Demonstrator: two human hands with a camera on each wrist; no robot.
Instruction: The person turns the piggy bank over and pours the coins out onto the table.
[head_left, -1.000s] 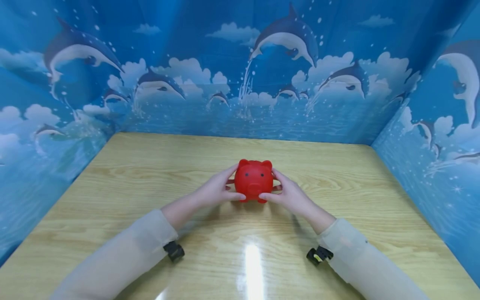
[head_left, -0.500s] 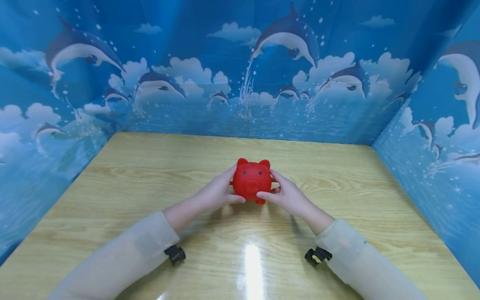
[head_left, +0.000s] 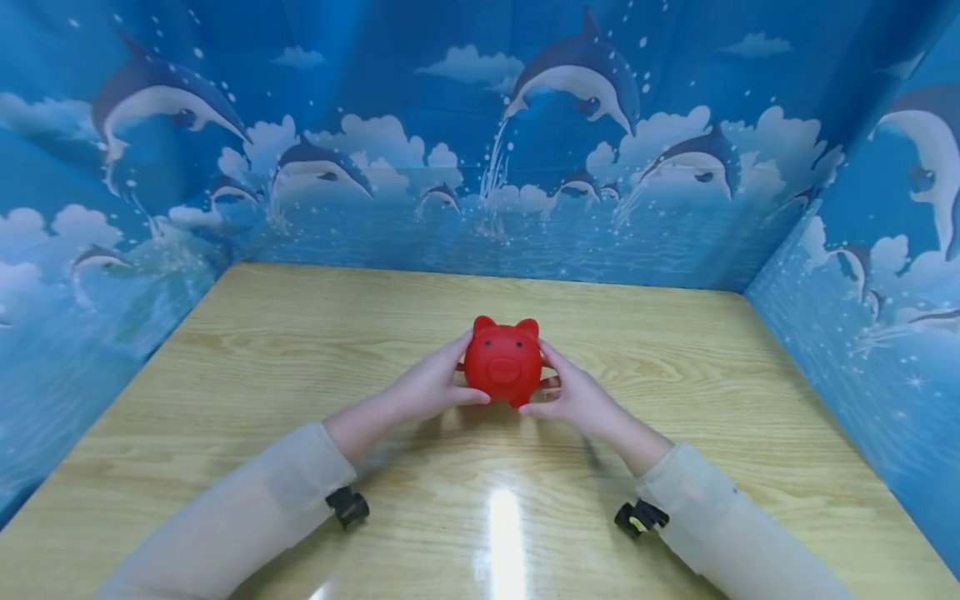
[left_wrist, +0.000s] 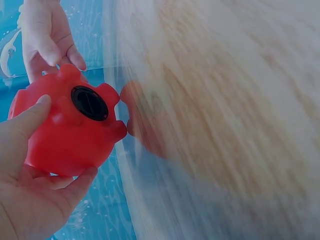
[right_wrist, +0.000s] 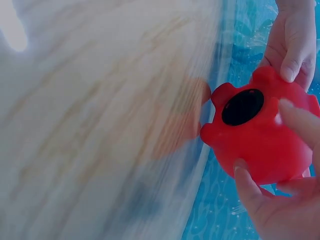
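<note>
Red piggy bank [head_left: 502, 368], just one, tilted mid-table in our grip.
Near us, two sleeves [head_left: 232, 517]; our left hand [head_left: 433, 387] and right hand [head_left: 576, 397] curl half-open round its sides; wood-grain tabletop [head_left: 315, 333] leaves room left, right and far, up to dolphin-print curtain [head_left: 337, 233].

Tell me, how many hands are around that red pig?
2. The left hand holds one side of the red pig, the right hand the opposite side; some fingers are partly hidden.

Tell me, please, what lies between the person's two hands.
A red pig figure lies between the left hand and the right hand, as the head view shows.
</note>
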